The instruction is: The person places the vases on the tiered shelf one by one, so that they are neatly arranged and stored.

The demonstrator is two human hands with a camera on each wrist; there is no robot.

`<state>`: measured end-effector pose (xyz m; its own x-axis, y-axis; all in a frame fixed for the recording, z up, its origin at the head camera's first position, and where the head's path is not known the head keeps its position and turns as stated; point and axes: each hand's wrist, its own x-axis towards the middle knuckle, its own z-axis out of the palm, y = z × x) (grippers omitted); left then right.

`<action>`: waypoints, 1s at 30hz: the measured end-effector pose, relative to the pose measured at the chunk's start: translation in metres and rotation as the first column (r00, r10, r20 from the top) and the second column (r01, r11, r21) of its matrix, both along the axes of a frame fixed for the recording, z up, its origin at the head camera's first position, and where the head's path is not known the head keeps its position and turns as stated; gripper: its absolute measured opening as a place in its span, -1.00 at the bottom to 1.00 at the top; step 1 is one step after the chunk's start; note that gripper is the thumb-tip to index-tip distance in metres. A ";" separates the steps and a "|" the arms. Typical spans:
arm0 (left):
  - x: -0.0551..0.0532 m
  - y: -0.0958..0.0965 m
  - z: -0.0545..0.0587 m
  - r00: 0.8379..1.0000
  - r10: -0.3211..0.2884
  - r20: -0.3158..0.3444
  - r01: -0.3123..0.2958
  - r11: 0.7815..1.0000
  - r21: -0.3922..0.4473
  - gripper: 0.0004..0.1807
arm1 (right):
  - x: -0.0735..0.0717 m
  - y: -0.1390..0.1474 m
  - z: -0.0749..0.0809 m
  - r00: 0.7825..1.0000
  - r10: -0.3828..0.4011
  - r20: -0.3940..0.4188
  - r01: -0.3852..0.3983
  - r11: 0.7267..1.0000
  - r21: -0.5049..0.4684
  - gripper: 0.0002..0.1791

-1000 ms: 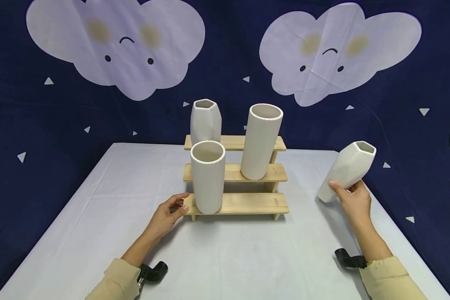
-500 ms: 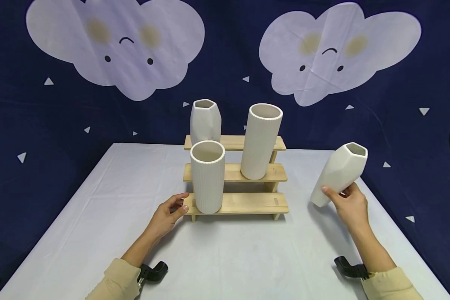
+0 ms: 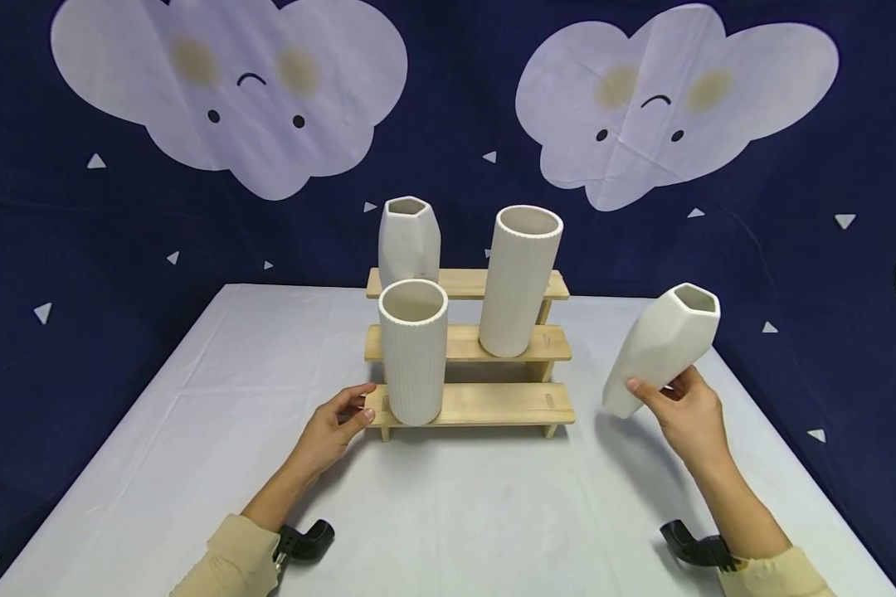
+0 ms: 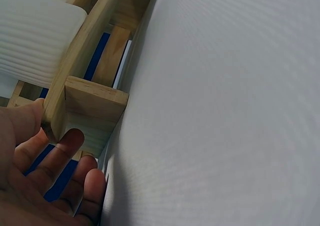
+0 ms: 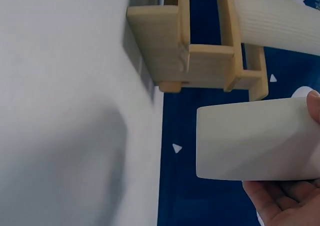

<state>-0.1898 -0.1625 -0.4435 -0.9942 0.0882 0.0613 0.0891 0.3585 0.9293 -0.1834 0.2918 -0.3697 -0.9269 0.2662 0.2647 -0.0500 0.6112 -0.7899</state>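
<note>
My right hand point(image 3: 691, 419) grips a white faceted vase point(image 3: 664, 344), tilted with its mouth up and to the right. In the right wrist view the vase's smooth lower part point(image 5: 250, 141) shows between thumb and fingers, off the tabletop. My left hand point(image 3: 328, 431) pinches the left end of the lowest step of a three-step wooden stand point(image 3: 500, 405), thumb above and fingers below. A ribbed white vase point(image 3: 416, 365) stands on that step at the left. Another ribbed vase point(image 3: 518, 282) is on the middle step, right side. A second faceted vase point(image 3: 409, 240) stands on the top step, left, partly hidden.
The stand rests on a table with a white cloth point(image 3: 448, 514). Behind hangs a dark blue curtain point(image 3: 448, 99) printed with clouds and small triangles. Each wrist wears a black strap mount, the left one point(image 3: 306, 541) and the right one point(image 3: 694, 547).
My right hand has carried the faceted vase to the left, toward the stand, and slightly nearer to me. The left hand and the stand have stayed in place.
</note>
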 end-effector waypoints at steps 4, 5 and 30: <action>0.000 0.000 0.000 1.000 0.001 0.003 -0.001 1.000 -0.005 -0.54 | 0.004 -0.006 0.004 1.000 0.026 0.002 -0.026 1.000 -0.006 -0.33; 0.000 0.000 0.001 1.000 0.000 0.000 0.000 1.000 -0.006 -0.54 | 0.005 -0.007 0.005 0.999 0.035 0.003 -0.035 0.999 -0.009 -0.33; 0.000 0.000 -0.002 1.000 0.007 -0.014 -0.007 1.000 -0.007 -0.54 | 0.015 -0.055 0.008 0.978 0.208 -0.013 -0.209 0.976 -0.059 -0.32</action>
<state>-0.1901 -0.1623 -0.4452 -0.9939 0.0818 0.0743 0.0993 0.3658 0.9254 -0.1688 0.2368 -0.3614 -0.9618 0.0830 0.2608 -0.1769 0.5384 -0.8239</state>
